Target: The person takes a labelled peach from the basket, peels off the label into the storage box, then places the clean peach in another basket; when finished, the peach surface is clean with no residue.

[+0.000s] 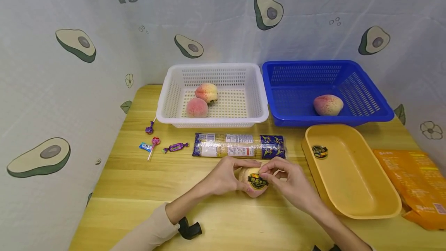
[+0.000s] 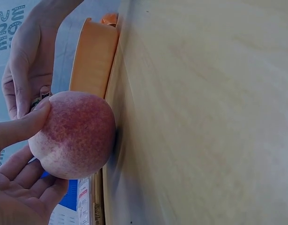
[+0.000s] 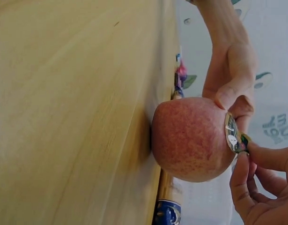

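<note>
Your left hand (image 1: 223, 176) cups peach (image 1: 253, 183) on wooden table (image 1: 139, 189), thumb over top, fingers curled behind. Your right hand (image 1: 289, 183) pinches edge of round black sticker (image 1: 258, 181) on peach's upper face. Step in hand, by look: sticker work, whether pressing on or peeling off cannot tell. Next move likely needs steady left grip, fingertip flat on label. Beyond: noodle packet (image 1: 239, 145), yellow tray (image 1: 352, 169) carrying similar sticker, white basket (image 1: 212, 121) with two peaches, blue basket (image 1: 296, 119) with one.

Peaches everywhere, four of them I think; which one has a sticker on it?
The peach on the table, held between both hands. A round dark sticker sits on top. The two in the white basket and one in the blue basket look bare.
</note>
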{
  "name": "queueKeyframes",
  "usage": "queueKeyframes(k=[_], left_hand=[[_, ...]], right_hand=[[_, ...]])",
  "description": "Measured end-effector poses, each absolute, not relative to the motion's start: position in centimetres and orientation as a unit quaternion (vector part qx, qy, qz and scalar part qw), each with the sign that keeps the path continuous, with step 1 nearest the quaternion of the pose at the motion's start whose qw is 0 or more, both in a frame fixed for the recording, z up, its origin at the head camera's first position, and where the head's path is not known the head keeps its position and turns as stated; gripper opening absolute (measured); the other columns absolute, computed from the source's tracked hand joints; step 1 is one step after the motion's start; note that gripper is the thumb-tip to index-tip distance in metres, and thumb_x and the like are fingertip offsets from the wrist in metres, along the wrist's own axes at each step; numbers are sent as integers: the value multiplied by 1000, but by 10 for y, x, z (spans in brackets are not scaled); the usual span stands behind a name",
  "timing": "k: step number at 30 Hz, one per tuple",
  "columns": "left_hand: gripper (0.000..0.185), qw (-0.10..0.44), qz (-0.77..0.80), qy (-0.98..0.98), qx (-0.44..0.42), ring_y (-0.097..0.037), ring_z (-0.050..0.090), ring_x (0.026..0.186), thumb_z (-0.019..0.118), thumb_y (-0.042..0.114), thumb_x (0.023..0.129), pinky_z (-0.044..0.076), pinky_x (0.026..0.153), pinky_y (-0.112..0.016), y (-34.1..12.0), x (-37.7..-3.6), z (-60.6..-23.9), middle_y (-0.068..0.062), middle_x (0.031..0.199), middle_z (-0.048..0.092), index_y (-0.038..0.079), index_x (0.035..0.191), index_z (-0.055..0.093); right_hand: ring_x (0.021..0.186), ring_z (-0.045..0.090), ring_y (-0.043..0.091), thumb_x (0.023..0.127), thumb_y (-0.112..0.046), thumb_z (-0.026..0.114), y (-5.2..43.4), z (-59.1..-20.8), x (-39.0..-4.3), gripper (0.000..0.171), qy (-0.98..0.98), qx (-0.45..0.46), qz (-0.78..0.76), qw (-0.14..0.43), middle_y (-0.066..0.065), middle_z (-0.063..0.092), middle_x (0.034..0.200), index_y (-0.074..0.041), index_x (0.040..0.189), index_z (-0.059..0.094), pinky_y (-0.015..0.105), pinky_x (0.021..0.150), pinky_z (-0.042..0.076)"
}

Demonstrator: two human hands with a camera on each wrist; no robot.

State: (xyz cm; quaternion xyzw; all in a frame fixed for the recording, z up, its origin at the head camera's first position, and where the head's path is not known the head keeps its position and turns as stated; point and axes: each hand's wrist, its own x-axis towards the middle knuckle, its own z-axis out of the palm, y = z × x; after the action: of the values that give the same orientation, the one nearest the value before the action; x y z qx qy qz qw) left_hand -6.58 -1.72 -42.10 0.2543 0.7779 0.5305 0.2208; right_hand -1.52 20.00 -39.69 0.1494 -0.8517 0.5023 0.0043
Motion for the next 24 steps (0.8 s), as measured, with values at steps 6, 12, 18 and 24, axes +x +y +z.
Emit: queueKeyframes(k=[6,12,18,24], left_hand=[[60,229,548,764,253,-22,56,140,89,0,75,40,124,-40,-20,-69,-423,0,138,70,11,132,72],[61,233,563,751,253,-25,54,142,86,-7,73,39,124,-42,-22,-68,-423,-2,139,69,10,130,72],[61,237,567,751,243,-24,54,143,85,-9,73,39,124,-42,-22,-68,-422,-2,139,69,11,130,73],[61,237,566,750,246,-24,53,143,83,-10,74,39,124,-41,-22,-68,-423,-3,140,69,10,130,73]], right_hand=[[78,67,4,93,0,72,208,-382,-12,8,-832,151,534,1,2,70,94,-7,96,74,24,64,60],[78,68,6,97,0,69,249,-354,-18,9,-839,103,535,2,-9,73,98,-1,104,73,22,66,60],[80,68,1,101,-9,66,322,-347,-24,15,-876,21,482,-1,-22,74,100,-6,113,74,15,68,56],[81,67,-1,104,-16,63,374,-363,-25,21,-900,-21,429,-69,-31,71,98,-6,117,75,16,67,55]])
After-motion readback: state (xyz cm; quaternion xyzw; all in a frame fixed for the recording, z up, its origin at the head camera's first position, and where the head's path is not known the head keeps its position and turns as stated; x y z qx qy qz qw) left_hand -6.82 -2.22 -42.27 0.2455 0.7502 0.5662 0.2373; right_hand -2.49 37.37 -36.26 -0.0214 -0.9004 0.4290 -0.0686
